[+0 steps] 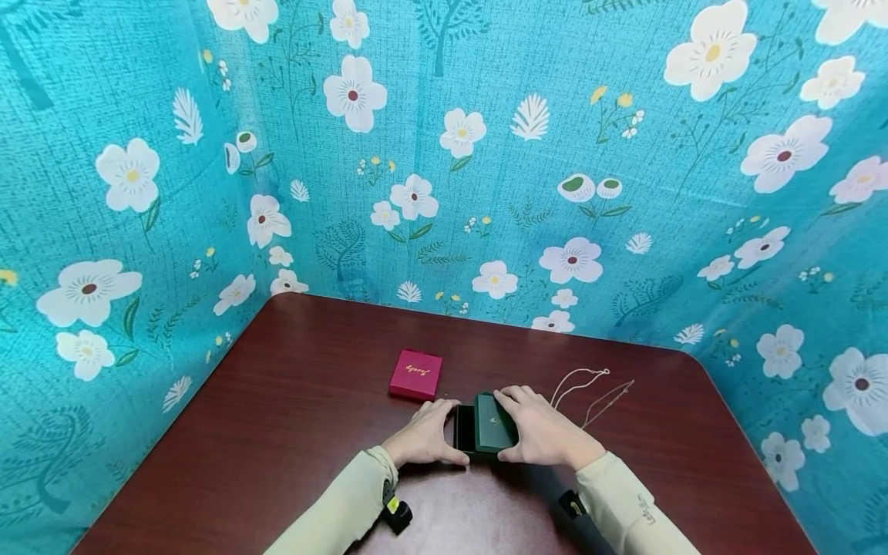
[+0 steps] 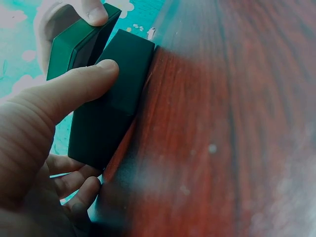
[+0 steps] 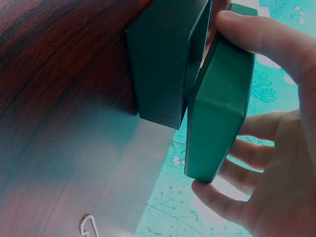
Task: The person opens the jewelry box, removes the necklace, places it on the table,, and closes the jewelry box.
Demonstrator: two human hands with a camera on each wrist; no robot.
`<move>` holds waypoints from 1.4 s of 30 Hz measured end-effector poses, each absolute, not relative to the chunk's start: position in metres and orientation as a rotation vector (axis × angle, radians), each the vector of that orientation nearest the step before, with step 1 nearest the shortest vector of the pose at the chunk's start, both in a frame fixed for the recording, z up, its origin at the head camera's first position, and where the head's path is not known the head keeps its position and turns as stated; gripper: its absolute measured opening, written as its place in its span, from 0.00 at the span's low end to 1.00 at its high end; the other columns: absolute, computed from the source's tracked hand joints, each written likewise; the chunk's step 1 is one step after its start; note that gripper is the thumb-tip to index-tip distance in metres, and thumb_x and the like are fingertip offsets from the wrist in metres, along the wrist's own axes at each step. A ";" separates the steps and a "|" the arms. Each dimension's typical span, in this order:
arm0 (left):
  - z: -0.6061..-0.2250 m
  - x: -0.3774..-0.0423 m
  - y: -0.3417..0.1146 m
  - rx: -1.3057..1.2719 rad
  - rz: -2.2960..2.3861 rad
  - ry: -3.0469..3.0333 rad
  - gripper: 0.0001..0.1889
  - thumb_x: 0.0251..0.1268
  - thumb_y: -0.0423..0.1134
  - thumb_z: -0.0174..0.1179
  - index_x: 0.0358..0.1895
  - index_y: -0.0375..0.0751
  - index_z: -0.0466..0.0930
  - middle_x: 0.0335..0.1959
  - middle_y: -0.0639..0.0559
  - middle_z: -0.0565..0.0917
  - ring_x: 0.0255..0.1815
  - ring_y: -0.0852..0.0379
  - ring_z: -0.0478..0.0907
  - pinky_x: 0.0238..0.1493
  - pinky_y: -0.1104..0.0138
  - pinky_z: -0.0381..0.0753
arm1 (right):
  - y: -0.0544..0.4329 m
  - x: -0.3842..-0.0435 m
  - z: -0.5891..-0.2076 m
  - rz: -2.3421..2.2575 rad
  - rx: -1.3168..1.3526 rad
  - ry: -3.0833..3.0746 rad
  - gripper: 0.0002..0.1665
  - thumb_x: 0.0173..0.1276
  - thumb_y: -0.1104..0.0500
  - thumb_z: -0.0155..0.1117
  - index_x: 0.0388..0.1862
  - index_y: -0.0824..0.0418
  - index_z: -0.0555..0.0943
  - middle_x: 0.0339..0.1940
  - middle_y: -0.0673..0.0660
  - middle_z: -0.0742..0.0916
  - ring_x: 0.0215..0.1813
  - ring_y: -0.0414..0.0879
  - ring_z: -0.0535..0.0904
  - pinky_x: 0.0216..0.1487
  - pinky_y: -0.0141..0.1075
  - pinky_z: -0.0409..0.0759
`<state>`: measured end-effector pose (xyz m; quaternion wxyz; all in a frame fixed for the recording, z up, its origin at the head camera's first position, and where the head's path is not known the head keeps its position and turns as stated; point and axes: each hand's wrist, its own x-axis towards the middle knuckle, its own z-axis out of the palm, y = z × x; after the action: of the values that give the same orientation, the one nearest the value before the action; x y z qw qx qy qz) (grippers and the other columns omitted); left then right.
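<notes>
Close in front of me on the table, my left hand [image 1: 425,438] grips the dark green box base [image 2: 111,98], its thumb on the near side and its other fingers around the left end. The dark inside of the base shows at its left part in the head view. My right hand [image 1: 544,432] holds the green lid [image 3: 217,118] between its thumb and fingers. The lid sits slightly tilted over the right part of the base, with a dark gap between the two in both wrist views. Small gold marking shows on the lid's top.
Behind my left hand lies a flat crimson box [image 1: 416,375] with gold lettering. A pale silvery chain [image 1: 572,378] and a thin gold-toned chain [image 1: 610,401] lie on the table past my right hand. Floral turquoise cloth [image 1: 416,254] hangs around the dark red wooden table [image 1: 312,385].
</notes>
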<state>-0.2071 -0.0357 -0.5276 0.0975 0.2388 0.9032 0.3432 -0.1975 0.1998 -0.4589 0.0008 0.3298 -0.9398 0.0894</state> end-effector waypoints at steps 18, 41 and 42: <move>-0.528 -0.210 -0.036 0.673 0.997 2.671 0.50 0.39 0.61 0.73 0.68 0.44 0.62 0.64 0.48 0.68 0.63 0.50 0.61 0.61 0.52 0.63 | 0.198 -0.202 -0.458 0.282 1.021 -2.952 0.56 0.42 0.39 0.75 0.65 0.68 0.68 0.59 0.58 0.74 0.57 0.52 0.68 0.56 0.50 0.69; -0.530 -0.207 -0.036 0.750 1.030 2.678 0.50 0.37 0.59 0.74 0.66 0.41 0.63 0.59 0.50 0.71 0.52 0.54 0.64 0.56 0.55 0.66 | 0.180 -0.199 -0.474 0.242 1.093 -2.948 0.56 0.43 0.37 0.75 0.65 0.69 0.68 0.57 0.58 0.74 0.55 0.51 0.69 0.56 0.49 0.70; -0.530 -0.207 -0.035 0.748 1.031 2.676 0.51 0.37 0.59 0.74 0.66 0.41 0.63 0.59 0.50 0.71 0.52 0.54 0.64 0.56 0.55 0.66 | 0.179 -0.200 -0.474 0.244 1.090 -2.948 0.56 0.43 0.37 0.75 0.65 0.69 0.68 0.57 0.58 0.74 0.55 0.51 0.69 0.56 0.49 0.70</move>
<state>-0.2074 -0.0354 -0.5303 0.0888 0.2512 0.8994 0.3464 -0.1997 0.1791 -0.4742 -0.0057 0.3458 -0.9351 0.0774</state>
